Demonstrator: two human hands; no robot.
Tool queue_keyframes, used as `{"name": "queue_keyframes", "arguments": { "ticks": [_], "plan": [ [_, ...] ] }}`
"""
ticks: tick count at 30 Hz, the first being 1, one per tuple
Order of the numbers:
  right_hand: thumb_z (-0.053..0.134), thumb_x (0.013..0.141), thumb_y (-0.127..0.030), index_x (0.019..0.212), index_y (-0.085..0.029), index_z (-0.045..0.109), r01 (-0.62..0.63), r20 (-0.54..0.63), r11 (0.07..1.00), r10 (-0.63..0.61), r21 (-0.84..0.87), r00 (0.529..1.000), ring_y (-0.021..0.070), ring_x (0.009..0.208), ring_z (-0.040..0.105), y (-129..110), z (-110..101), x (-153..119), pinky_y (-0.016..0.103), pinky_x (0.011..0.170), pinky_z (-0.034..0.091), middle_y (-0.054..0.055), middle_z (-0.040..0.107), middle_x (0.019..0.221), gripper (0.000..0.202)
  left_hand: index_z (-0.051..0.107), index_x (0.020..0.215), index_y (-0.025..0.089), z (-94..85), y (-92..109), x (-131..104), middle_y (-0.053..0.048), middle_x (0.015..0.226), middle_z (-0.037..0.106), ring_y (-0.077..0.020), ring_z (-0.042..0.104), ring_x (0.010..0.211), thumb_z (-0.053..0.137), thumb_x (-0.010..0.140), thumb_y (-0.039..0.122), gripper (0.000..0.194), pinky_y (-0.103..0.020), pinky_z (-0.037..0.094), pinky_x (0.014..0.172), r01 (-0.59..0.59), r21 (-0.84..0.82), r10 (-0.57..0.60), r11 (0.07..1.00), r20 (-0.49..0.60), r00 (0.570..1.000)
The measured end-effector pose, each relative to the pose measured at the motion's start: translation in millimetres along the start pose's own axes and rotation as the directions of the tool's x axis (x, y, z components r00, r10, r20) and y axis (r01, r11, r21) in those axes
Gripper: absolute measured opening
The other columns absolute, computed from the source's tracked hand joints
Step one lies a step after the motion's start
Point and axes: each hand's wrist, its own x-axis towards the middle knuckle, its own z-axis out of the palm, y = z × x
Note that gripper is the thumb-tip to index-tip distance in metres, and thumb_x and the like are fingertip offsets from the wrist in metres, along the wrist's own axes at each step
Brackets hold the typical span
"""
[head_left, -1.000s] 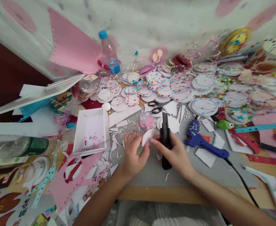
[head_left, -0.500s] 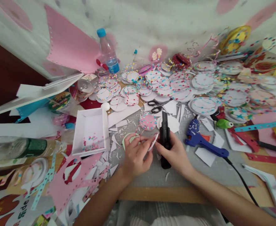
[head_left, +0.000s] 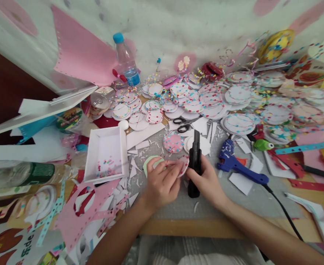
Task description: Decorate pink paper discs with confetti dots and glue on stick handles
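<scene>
My left hand (head_left: 163, 180) pinches a small round paper disc (head_left: 183, 165), white with red dots around its rim, tilted toward me. My right hand (head_left: 207, 180) is wrapped around a black stapler (head_left: 195, 158), its narrow end pointing away from me. The disc's right edge lies right beside the stapler; whether they touch I cannot tell. Partly under my left fingers is a pale green paper circle (head_left: 148, 164). Just beyond my hands lie a pink disc with blue dots (head_left: 173, 142) and plain white paper circles (head_left: 204, 145).
A white box (head_left: 88, 158) with colourful dots inside stands to the left. Black-handled scissors (head_left: 182, 128), piles of dotted discs (head_left: 208, 99) and a water bottle (head_left: 126, 62) are farther back. On the right lies a blue glue gun (head_left: 240, 167) with a cord; paper scraps (head_left: 133, 165) litter the grey mat (head_left: 175, 211).
The dotted disc has turned from nearly edge-on to showing more of its face and shifted slightly right. The stapler's far end has tilted slightly to the right.
</scene>
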Motion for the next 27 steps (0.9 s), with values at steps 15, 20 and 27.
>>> {"name": "queue_keyframes", "arguments": {
  "ticks": [15, 20, 27],
  "plan": [
    [0.066, 0.077, -0.036, 0.086, -0.021, 0.055, 0.058, 0.014, 0.998, -0.057, -0.014, 0.998, 0.0153, 0.069, 0.056, -3.4, -0.2, 1.2, 0.029, 0.065, 0.048, 0.001, 0.061, 0.078, 0.021, 0.059, 0.108, 0.018, 2.0, -1.7, 0.2, -0.004, 0.087, 0.073, -0.0190, 0.064, 0.085, 0.054, 0.082, 0.008, 0.028, -0.044, 0.036, 0.096, 0.113, -0.044, -0.116, 0.993, -0.070, 0.991],
    [0.066, 0.077, -0.033, 0.084, -0.021, 0.055, 0.076, -0.036, 0.997, -0.077, -0.030, 0.996, 0.0163, 0.071, 0.057, -2.0, -0.2, 1.3, 0.030, 0.068, 0.049, 0.001, 0.061, 0.078, 0.017, 0.054, 0.121, 0.019, 1.1, -2.1, -1.0, -0.004, 0.090, 0.074, -0.0207, 0.065, 0.089, 0.052, 0.083, 0.007, 0.039, -0.046, 0.033, 0.098, 0.054, 0.004, -0.054, 0.999, -0.004, 0.999],
    [0.065, 0.076, -0.033, 0.083, -0.021, 0.055, 0.065, -0.028, 0.998, -0.066, -0.026, 0.997, 0.0166, 0.069, 0.057, -1.6, -0.6, 2.7, 0.031, 0.067, 0.048, 0.001, 0.062, 0.077, 0.017, 0.057, 0.118, 0.018, 3.0, -2.3, -3.4, -0.007, 0.090, 0.074, -0.0222, 0.066, 0.088, 0.051, 0.084, 0.010, 0.036, -0.046, 0.036, 0.096, 0.056, -0.004, -0.056, 0.998, -0.007, 0.998]
  ]
}}
